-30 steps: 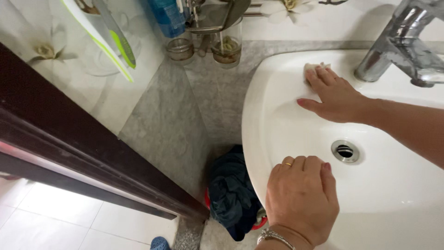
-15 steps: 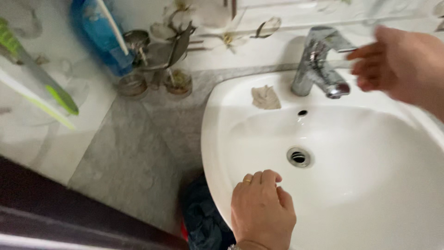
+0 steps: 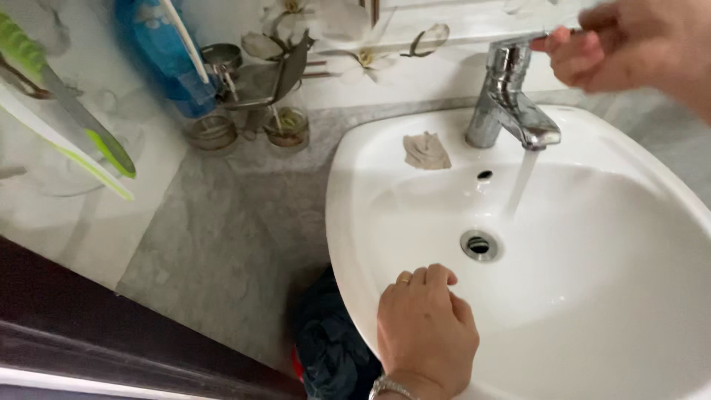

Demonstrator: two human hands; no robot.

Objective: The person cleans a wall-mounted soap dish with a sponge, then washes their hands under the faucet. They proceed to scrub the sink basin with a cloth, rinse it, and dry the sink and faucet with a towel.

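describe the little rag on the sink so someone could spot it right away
Start at the white sink and find the chrome tap at its back rim, with water running from it. Just left of the tap's base, on the flat ledge, lies the rag. It is the only crumpled, beige, soft thing on the smooth white rim.

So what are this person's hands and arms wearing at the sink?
Both are bare, with no gloves or sleeves in view. The left hand wears a gold ring on one finger and a silver chain bracelet at the wrist. The right hand shows no jewellery.
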